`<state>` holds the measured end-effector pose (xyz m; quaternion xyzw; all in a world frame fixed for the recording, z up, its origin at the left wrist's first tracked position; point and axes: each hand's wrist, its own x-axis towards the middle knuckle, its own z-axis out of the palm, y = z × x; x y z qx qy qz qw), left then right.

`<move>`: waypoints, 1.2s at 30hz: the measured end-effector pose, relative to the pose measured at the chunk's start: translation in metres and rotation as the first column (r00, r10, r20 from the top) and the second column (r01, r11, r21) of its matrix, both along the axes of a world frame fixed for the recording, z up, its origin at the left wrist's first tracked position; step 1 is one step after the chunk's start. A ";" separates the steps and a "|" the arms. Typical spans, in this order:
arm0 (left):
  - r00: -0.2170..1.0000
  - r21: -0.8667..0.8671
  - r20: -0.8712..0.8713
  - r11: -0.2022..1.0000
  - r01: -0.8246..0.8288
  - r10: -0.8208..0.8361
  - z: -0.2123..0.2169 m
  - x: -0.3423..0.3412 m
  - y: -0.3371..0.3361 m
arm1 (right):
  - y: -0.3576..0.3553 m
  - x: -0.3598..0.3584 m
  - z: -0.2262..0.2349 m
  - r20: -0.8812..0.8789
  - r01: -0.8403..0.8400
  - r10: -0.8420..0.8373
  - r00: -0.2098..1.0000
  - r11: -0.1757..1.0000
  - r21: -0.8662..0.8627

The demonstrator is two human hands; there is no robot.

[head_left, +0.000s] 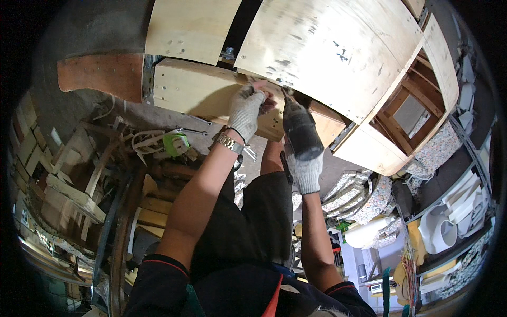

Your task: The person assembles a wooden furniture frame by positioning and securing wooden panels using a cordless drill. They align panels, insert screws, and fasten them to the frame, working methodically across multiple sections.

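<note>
My right hand [305,171], in a white knit glove, grips a dark power drill [302,129]. The drill's bit points away from me and reaches the near edge of a large pale plywood panel [327,53]. Just left of the bit is my left hand [245,111], also gloved, with bare fingertips showing. Its fingers are curled together at the panel's edge, over a long wooden box section [195,90]; whatever they pinch is too small to make out. A metal-banded watch [231,141] is on my left wrist.
Another plywood panel [190,29] lies beyond a dark gap. At the right is an open wooden frame [412,105]; at the left, a curved brown board [100,76]. Wrenches [193,130] lie below the box section. Scrap wood [74,195] and foam pieces [364,198] crowd both sides.
</note>
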<state>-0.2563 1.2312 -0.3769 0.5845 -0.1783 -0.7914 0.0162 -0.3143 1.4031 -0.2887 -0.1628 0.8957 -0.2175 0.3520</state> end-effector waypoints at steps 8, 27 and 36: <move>0.984 0.009 -0.055 0.985 0.171 -0.171 0.030 -0.016 0.013 | -0.028 -0.016 -0.015 -0.001 0.065 -0.066 0.998 0.981 0.182; 0.954 -0.265 -0.011 0.921 0.285 -0.299 0.033 -0.009 0.009 | -0.040 -0.014 -0.011 -0.068 0.026 -0.010 0.998 0.973 0.230; 0.805 -0.881 0.376 0.092 0.464 -0.459 0.086 -0.042 0.016 | -0.016 -0.006 -0.045 0.312 0.564 -0.510 0.802 0.818 -0.111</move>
